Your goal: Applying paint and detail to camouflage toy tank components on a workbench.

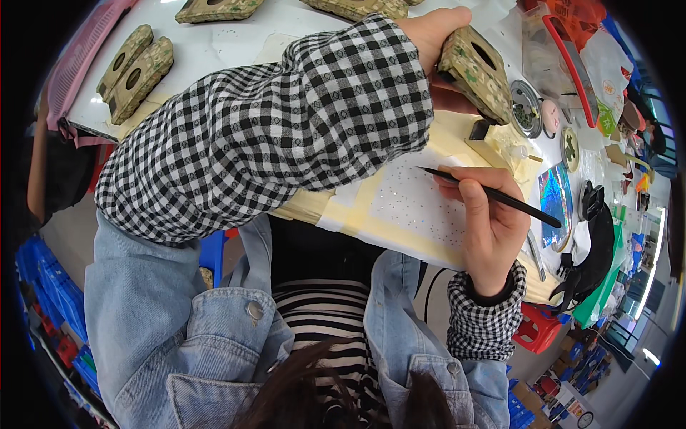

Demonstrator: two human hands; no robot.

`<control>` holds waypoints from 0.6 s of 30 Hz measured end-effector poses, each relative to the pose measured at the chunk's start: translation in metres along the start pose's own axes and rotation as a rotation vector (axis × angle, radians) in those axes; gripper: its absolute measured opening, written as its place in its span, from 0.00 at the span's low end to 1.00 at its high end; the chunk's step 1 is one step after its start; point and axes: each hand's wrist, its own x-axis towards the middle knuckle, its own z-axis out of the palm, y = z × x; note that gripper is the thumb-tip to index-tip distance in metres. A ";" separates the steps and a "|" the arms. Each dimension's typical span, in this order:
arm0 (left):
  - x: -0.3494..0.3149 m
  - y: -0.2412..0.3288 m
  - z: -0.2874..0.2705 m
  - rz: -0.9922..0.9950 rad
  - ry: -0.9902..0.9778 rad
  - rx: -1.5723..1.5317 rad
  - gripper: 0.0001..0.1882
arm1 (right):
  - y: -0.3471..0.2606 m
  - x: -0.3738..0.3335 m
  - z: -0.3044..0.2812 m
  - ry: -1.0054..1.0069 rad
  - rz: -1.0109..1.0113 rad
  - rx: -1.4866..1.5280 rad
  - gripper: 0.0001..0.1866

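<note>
My left hand (434, 39) reaches across to the far side of the table, its fingers wrapped round a camouflage-patterned block (475, 75) with a dark oval opening. Part of that hand is hidden behind the block and the checked sleeve. In my right hand (493, 222) is a slim black pointed tool (511, 201), pinched like a pen; whether it is a pen or tweezers I cannot tell. The tool's tip points left over a white sheet (400, 214) scattered with tiny shiny specks. Yellowish tape edges the sheet.
More camouflage pieces (136, 75) lie at the left and far side. To the right are a round metal dish (527, 107), a small dark-topped block (480, 130), a shiny blue film (554, 196) and a metal tool (536, 256). A pink basket (82, 64) stands at the left edge.
</note>
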 end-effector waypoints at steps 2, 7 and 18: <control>0.001 0.000 0.000 -0.002 -0.010 -0.005 0.27 | 0.000 0.000 0.000 0.010 0.004 0.015 0.08; 0.000 0.000 0.000 -0.001 0.012 0.006 0.27 | -0.001 0.000 0.002 0.020 0.019 0.028 0.06; 0.002 0.000 -0.001 -0.008 0.012 0.002 0.27 | 0.000 0.000 0.003 0.013 -0.008 0.017 0.06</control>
